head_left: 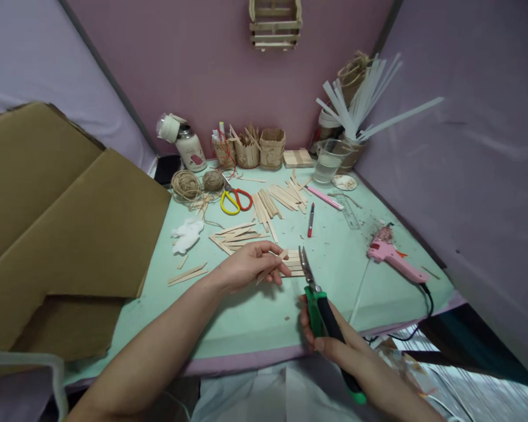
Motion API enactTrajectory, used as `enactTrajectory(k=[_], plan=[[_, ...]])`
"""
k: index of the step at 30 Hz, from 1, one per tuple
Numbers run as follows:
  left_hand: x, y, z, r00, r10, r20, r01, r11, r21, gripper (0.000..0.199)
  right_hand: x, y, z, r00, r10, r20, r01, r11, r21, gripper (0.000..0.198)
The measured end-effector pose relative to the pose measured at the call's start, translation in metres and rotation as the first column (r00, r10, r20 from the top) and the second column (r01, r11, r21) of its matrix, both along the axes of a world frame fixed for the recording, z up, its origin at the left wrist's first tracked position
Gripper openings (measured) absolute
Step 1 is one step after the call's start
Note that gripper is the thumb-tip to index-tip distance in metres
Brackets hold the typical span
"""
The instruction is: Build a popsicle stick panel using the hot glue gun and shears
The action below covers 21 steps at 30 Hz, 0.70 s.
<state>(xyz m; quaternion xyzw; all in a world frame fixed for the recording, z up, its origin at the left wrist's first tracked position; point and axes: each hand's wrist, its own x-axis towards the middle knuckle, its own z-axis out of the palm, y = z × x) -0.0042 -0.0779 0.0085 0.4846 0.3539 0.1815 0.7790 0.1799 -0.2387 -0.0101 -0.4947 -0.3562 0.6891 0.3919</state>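
Note:
Between the fingers of my left hand (250, 266) is a thin wooden craft stick (271, 267), held at a slant. Just beyond those fingertips, a small panel of craft sticks (295, 264) lies side by side on the table, partly hidden by the hand. My right hand (328, 337) is wrapped round the green and black handles of a pair of shears (313, 293). The blades point away from me, slightly parted, with nothing between them, close to the panel's right edge. Loose craft sticks (237, 235) lie in a pile past my left hand.
A pink glue gun (396, 261) rests at the right, its cord over the edge. Scissors (236, 201), a red pen (311, 220), a pink cutter (323, 197) and twine balls (186, 185) lie farther back. A water cup (328, 164) stands behind. Cardboard (83, 234) leans at left.

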Motion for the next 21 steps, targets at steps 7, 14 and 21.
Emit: enactTrajectory(k=[7, 14, 21], plan=[[0.009, -0.011, 0.001, 0.992, -0.089, -0.094, 0.094, 0.995, 0.045, 0.027, 0.004, -0.002, 0.011, 0.996, 0.066, 0.062, -0.064, 0.997, -0.031, 0.049], [0.01, -0.013, -0.001, 0.98, -0.136, -0.142, 0.146, 0.988, 0.059, 0.025, 0.004, 0.001, 0.017, 0.973, 0.165, 0.159, -0.157, 0.986, -0.064, 0.037], [0.006, -0.012, -0.005, 0.977, -0.164, -0.136, 0.178, 0.979, 0.1, 0.024, 0.001, 0.002, 0.021, 0.968, 0.159, 0.196, -0.148, 0.986, -0.073, 0.04]])
